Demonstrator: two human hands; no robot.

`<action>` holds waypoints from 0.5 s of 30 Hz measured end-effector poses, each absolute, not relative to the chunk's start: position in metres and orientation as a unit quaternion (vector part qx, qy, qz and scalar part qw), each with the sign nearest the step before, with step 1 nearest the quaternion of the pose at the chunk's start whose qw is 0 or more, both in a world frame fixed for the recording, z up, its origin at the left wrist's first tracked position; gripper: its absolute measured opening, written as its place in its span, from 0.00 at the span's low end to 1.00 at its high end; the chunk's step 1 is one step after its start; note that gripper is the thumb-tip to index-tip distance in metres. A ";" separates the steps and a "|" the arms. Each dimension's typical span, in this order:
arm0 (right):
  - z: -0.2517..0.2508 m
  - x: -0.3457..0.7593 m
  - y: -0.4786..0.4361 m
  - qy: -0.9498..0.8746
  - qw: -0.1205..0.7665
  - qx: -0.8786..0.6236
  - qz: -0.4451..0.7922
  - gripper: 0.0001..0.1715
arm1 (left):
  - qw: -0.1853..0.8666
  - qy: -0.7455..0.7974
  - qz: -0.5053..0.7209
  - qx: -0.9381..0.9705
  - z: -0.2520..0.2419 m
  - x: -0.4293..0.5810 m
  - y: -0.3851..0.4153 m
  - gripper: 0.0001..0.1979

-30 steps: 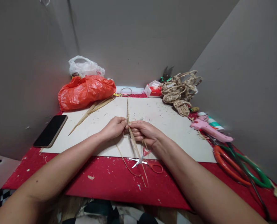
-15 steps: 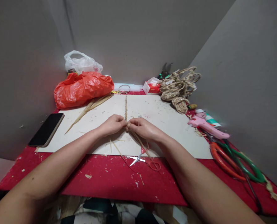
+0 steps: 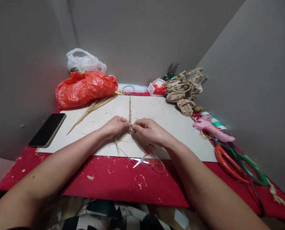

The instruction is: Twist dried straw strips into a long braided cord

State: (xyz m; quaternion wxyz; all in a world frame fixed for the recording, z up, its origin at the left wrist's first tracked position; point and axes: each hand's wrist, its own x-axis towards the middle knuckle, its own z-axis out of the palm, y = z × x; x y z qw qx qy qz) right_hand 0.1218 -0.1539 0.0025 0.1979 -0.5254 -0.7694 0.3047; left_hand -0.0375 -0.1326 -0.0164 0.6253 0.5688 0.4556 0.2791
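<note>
Tan plant fibre is seen at the centre of the head view, worked into a thin braid that is laid on a white board and stretched from the hands toward 12 o'clock. Its near end is pinched from the 9 o'clock side by the left hand, thumb and fingers drawn narrow, and from the 3 o'clock side by the right hand, likewise narrowed on the fibre. Which strand is gripped by which finger cannot be told.

Around the hands, loose strands are spread toward 7 o'clock. At 5 o'clock, red-handled scissors are laid with blades apart across the board's near edge, partly over red cloth. A dried leaf is placed at 10 o'clock, just beside an orange bag, behind which a white bag is set. A phone is rested at 9 o'clock. At 1 o'clock a tissue pack is seen, near a rope bundle piled at 2 o'clock. A pink glue gun is placed at 3 o'clock.
</note>
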 end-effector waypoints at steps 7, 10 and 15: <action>-0.007 0.108 -0.164 -0.800 0.177 -0.524 0.232 0.13 | 0.664 0.455 0.306 0.509 -0.015 -0.031 -0.140 0.12; 0.004 0.110 -0.173 -0.809 0.119 -0.482 0.315 0.13 | 0.658 0.455 0.311 0.513 -0.012 -0.031 -0.142 0.10; 0.022 0.133 -0.170 -0.741 0.074 -0.365 0.559 0.19 | 0.696 0.431 0.291 0.495 -0.007 -0.038 -0.137 0.09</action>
